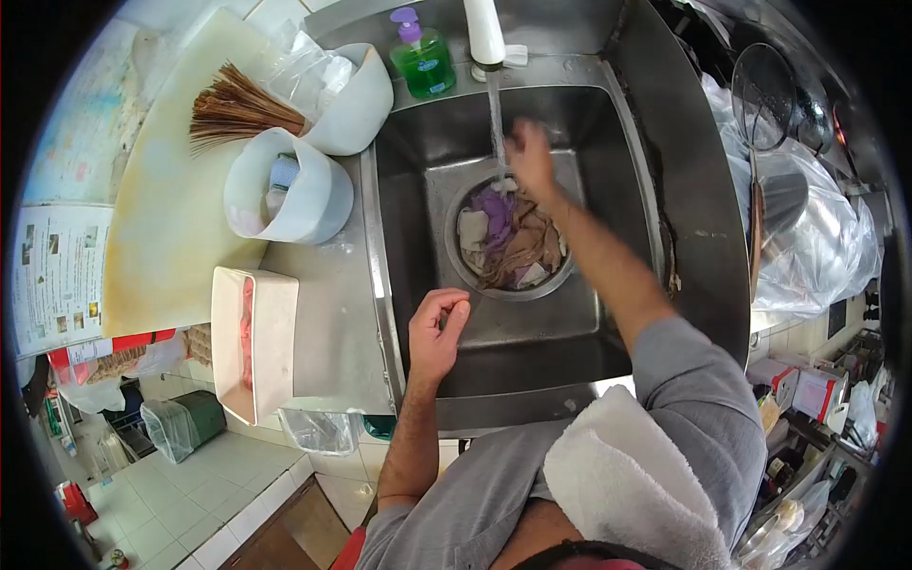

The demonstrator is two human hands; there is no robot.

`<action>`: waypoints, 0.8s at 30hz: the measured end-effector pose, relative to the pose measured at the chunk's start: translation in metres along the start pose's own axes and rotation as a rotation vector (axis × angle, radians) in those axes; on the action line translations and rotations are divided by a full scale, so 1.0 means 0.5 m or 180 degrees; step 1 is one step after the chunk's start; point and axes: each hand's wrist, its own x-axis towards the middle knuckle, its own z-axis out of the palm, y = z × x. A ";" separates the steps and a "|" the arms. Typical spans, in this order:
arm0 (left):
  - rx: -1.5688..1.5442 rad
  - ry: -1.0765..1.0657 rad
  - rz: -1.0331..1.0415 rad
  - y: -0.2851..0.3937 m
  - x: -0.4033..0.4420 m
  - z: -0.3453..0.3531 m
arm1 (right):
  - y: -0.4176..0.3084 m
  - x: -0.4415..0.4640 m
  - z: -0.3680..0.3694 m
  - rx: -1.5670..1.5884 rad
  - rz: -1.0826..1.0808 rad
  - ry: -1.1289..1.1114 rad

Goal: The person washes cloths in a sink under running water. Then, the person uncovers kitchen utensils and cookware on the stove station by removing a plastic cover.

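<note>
A metal bowl (453, 256) sits in the stainless steel sink (427, 275), filled with wet cloths (518, 242) in brown, purple and pale colours. Water runs from the white tap (484, 33) in a thin stream to the bowl's far edge. Close beside that stream, above the far side of the bowl, is my right hand (534, 160); motion smears its fingers. My left hand (439, 332) hovers over the sink's left part, apart from the bowl, its fingers curled in with nothing visible in them.
A green soap bottle (424, 65) with a purple pump stands behind the sink. To the left are two white tubs (328, 195), a stick brush (242, 106) and a cream rectangular container (271, 332). A strainer (763, 95) and plastic-wrapped items lie right. A white towel (627, 465) hangs over my shoulder.
</note>
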 end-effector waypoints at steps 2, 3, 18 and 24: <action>-0.0077 0.0058 -0.0099 0.016 0.008 -0.017 | 0.074 -0.189 0.031 -0.1178 0.0036 -0.1171; -0.0157 0.0100 -0.0193 0.022 0.014 -0.023 | 0.006 -0.256 -0.005 -0.1212 0.0423 -0.1440; 0.0368 -0.0138 0.0038 0.051 0.048 -0.028 | 0.047 -0.209 0.026 -0.1906 0.0660 -0.1929; 0.0203 -0.0327 0.0264 0.083 0.113 -0.004 | 0.045 -0.245 0.074 -0.2038 0.0353 -0.3445</action>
